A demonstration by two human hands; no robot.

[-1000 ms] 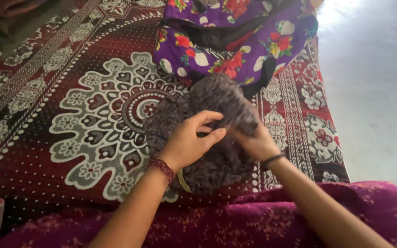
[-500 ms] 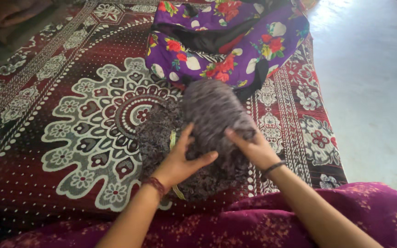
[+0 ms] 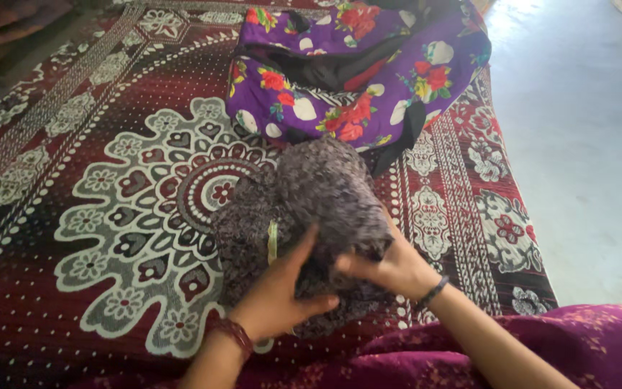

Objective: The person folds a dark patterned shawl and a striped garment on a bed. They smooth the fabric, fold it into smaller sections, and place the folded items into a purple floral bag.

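Here both hands point(image 3: 282, 299) point(image 3: 390, 266) clasp the speckled garment point(image 3: 318, 194).

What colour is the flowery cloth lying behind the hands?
The flowery cloth is purple with red flowers and white spots, seen best in the head view.

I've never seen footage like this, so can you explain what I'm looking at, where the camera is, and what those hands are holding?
No machine here: a person wears a camera on the head, looking down at their own two bare hands. The left hand and right hand both have a grip on a dark mottled garment, bunched up between them. It rests on a maroon bedspread with a white floral pattern. Beyond it lies a purple flowered cloth. The pale floor shows at the right, and the person's purple clothing at the bottom.
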